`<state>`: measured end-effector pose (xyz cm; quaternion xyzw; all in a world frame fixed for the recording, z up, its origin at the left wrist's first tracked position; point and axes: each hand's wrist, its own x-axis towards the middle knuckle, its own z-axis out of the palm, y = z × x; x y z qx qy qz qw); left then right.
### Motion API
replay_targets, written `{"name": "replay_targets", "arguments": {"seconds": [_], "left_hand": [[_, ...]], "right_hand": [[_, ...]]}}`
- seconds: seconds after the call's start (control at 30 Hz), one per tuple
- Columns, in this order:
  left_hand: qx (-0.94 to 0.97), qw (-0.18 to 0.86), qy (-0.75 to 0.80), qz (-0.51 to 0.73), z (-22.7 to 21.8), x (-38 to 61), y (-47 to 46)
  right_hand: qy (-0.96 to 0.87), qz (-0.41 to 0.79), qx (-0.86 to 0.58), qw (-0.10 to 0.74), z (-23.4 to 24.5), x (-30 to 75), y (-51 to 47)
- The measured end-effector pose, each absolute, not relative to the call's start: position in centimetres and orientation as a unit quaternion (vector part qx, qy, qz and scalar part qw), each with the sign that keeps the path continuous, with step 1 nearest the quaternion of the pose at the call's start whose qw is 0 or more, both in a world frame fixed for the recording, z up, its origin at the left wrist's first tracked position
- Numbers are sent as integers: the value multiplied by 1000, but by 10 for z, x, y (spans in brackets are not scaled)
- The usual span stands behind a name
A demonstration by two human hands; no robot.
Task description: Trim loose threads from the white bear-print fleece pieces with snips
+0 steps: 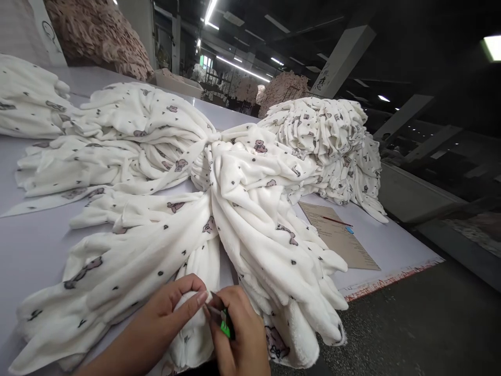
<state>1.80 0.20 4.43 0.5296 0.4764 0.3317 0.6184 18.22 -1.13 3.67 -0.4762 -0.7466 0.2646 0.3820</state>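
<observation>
1. Left hand [176,308], head view, lower centre: thumb and forefinger are pinching the edge of a white cloth [191,342].
2. Right hand [245,329], just right of it: fingers are gripping a green-and-black tool [225,328], apparently snips; whether its blades are touching cloth, cannot tell.
3. Handling, by judgement: holding the edge taut and angling the blades away from the left thumb should be giving best control.
4. White cloth, position: lying bottom centre beneath the left hand, its edge reaching between both hands; printed bundle [254,209] is spreading above, gathered mid-frame.
</observation>
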Motion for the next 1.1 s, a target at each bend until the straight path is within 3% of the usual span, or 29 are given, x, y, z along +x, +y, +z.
{"name": "replay_targets", "arguments": {"seconds": [0.17,0.37,0.6,0.8,0.97,1.1], "left_hand": [[564,561,501,342,42,22,-11],[508,590,512,363,45,21,-10],[522,606,496,338,46,20,-12],[547,591,487,338,40,20,-14],[475,646,482,353,37,16,-13],[565,554,475,385,36,15,-16]], "right_hand": [[-672,354,-520,391,46,182,-5],[-664,314,-517,439,32,193,-16],[-716,315,-530,327,18,195,-29],[-691,369,-534,318,31,190,-25],[-648,428,-547,313,33,199,-25],[-627,464,-544,310,34,202,-25]]}}
